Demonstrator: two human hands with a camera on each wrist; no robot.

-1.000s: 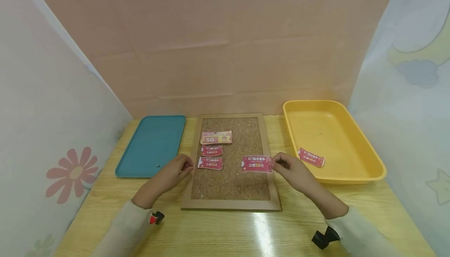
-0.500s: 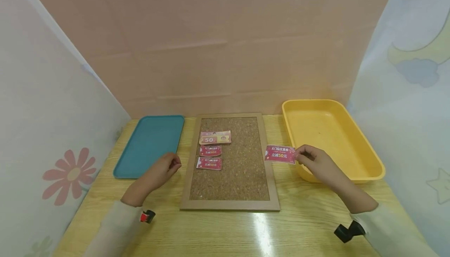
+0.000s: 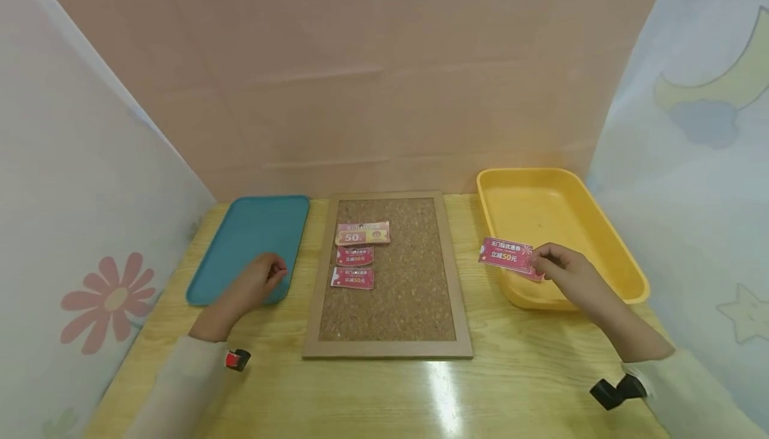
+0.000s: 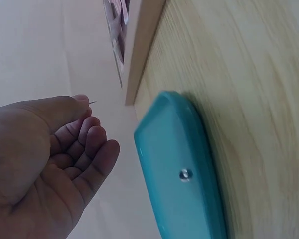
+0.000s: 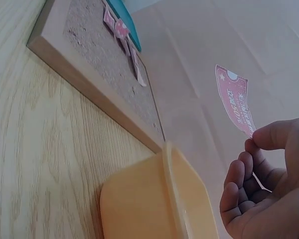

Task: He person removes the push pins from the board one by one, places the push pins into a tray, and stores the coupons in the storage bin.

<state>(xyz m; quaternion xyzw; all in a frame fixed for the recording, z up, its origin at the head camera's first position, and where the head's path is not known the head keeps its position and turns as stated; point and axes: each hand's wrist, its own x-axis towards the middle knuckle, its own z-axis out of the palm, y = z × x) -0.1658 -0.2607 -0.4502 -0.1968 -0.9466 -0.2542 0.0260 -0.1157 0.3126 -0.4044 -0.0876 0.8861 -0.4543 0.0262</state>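
Right hand (image 3: 567, 273): grip pinching crimson rectangular paper coupon (image 3: 504, 255), printed "立减50元".
Left hand (image 3: 255, 284): grip pinching thin metal pin (image 4: 92, 102).
Wood-framed brown cork board (image 3: 413, 299): three pink paper coupons (image 3: 354, 259), each showing "50".

Rectangular pink printed paper coupon (image 3: 506, 254): thin, smooth. Fine silver pin shaft (image 4: 93, 102): metal. Round silver pin head (image 4: 186, 175) near edge of shallow teal plastic tray (image 3: 270, 225): shiny metal; tray smooth. Brown rectangular cork board (image 3: 414, 292): rough, matt; wooden frame (image 3: 387, 349) smooth. Deep yellow plastic tub (image 3: 577, 225): smooth. Pale wood-grain table (image 3: 336, 392): glossy off board's near edge.
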